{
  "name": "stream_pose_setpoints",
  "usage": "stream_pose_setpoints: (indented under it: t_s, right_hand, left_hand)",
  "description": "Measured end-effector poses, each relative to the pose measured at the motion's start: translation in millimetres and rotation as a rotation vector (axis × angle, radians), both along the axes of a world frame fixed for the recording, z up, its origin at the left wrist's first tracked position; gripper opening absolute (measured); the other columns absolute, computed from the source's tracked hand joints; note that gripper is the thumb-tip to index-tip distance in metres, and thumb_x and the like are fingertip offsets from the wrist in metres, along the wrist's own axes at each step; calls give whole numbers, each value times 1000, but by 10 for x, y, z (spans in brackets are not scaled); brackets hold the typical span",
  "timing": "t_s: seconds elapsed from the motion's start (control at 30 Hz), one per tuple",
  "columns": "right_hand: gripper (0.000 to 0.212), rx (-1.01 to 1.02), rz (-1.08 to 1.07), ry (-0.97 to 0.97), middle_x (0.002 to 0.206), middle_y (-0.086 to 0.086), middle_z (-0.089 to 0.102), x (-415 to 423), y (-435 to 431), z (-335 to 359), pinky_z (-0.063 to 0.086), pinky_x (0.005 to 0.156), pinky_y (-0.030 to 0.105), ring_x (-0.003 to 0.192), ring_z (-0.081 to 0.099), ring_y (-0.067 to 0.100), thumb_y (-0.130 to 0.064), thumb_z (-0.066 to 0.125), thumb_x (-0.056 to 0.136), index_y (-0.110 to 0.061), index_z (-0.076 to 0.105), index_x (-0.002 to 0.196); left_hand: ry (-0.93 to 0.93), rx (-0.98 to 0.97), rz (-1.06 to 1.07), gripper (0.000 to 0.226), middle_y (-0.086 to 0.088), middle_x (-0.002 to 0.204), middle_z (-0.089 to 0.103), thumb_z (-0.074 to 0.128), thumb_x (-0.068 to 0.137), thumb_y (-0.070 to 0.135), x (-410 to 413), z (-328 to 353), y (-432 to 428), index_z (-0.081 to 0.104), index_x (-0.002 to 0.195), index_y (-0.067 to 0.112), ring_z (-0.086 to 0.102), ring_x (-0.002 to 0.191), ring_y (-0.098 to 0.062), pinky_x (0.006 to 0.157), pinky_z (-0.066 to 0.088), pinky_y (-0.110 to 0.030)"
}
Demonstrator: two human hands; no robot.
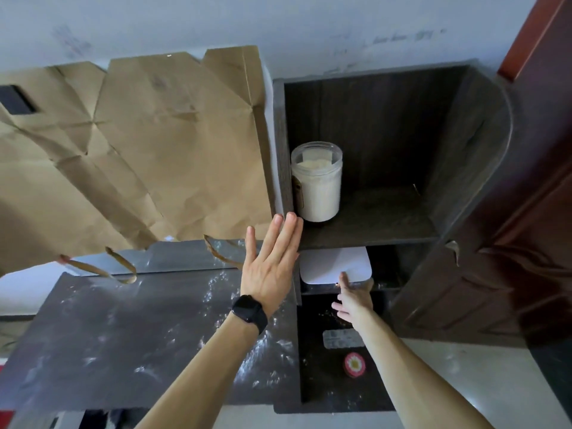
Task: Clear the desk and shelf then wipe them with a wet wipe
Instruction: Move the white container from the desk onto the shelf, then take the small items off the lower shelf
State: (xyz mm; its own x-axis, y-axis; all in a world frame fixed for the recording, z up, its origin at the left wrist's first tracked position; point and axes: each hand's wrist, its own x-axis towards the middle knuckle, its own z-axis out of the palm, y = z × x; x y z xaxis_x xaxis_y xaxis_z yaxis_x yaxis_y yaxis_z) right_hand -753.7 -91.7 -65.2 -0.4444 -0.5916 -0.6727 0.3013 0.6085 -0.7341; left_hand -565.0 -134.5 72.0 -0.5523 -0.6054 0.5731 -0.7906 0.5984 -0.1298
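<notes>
The dark wooden shelf unit (365,239) stands at the right end of the dark desk (123,329), whose top is dusted with white powder. A clear jar of white powder (317,181) stands at the left of the upper compartment. My left hand (269,267), with a black watch on the wrist, is flat with straight fingers, fingertips against the shelf's left front corner. My right hand (356,297) reaches into the lower compartment and pinches the front edge of a white rounded board (334,263) lying there.
A large crumpled brown paper bag (133,144) with handles leans on the wall behind the desk. On the low surface under the shelf lie a grey label (342,339) and a small red round object (355,364). A dark red door (526,212) is at the right.
</notes>
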Motion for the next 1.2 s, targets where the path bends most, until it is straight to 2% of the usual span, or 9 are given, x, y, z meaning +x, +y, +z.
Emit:
stream_pose_setpoints:
  t_s: [0.1,0.27,0.4,0.53,0.67,0.77,0.87,1.03,1.2]
  right_hand:
    - [88,23,102,57,129,11,61,-117,218,42,60,71,37,87,73,23,-59,62,88,-37,8,154]
    - [71,102,253,262,116,2,68,-247,1016,-138,58,79,37,82,72,14,-57,63,87,-21,41,144]
    - [67,231,425,407,131,2,64,-164,1517,-352,48,101,36,112,64,19,-62,59,86,-23,48,139]
    - [70,285,584,494,150,4,42,-67,1745,-676,48,93,28,98,67,11,-53,64,88,-29,36,148]
    - [82,343,822,605,162,4,13,-73,1680,-1093,49,103,38,129,54,24,-50,64,88,-41,14,153]
    - [82,297,989,647,165,-1,3,-130,1486,-1294,50,98,39,127,56,26,-41,63,92,-45,8,153]
    - [79,235,1082,714,161,0,17,-193,1361,-1474,53,95,40,122,59,29,-37,61,94,-42,10,154]
    - [67,194,1216,829,142,3,40,-343,1208,-1660,55,88,42,110,64,31,-38,60,94,-32,24,151]
    - [67,190,1274,791,136,6,47,-426,1123,-1693,51,92,43,114,60,35,-39,64,92,-30,28,148]
  left_hand:
    - [33,172,-13,109,0,164,-13,67,76,-1,-31,-72,205,-1,157,26,-4,152,-23,118,10,-58]
    - [51,607,-7,107,-1,165,-1,64,74,2,122,-666,736,2,157,30,1,152,-24,120,14,-53]
    - [-52,943,8,89,1,164,-5,54,86,15,140,-1230,1006,2,156,28,0,151,-23,123,11,-46]
    - [-213,1135,6,79,-4,165,-1,52,88,21,-121,-1745,1140,13,156,23,1,152,-24,123,9,-41]
    - [-284,1242,70,74,-7,164,9,51,90,22,-515,-2170,1077,17,155,21,11,150,-27,122,15,-39]
    - [-261,1305,179,68,-7,159,21,50,91,20,-782,-2443,931,23,153,22,26,143,-31,115,31,-44]
    - [-252,1370,274,68,-6,159,18,48,93,19,-908,-2715,847,18,154,22,30,140,-33,109,38,-48]
    - [-312,1376,337,74,-2,164,-1,43,96,19,-1012,-3073,737,1,157,20,16,147,-30,115,29,-49]
    - [-450,1158,347,56,-10,159,17,37,98,13,-1052,-3270,663,21,152,11,26,140,-30,109,33,-45]
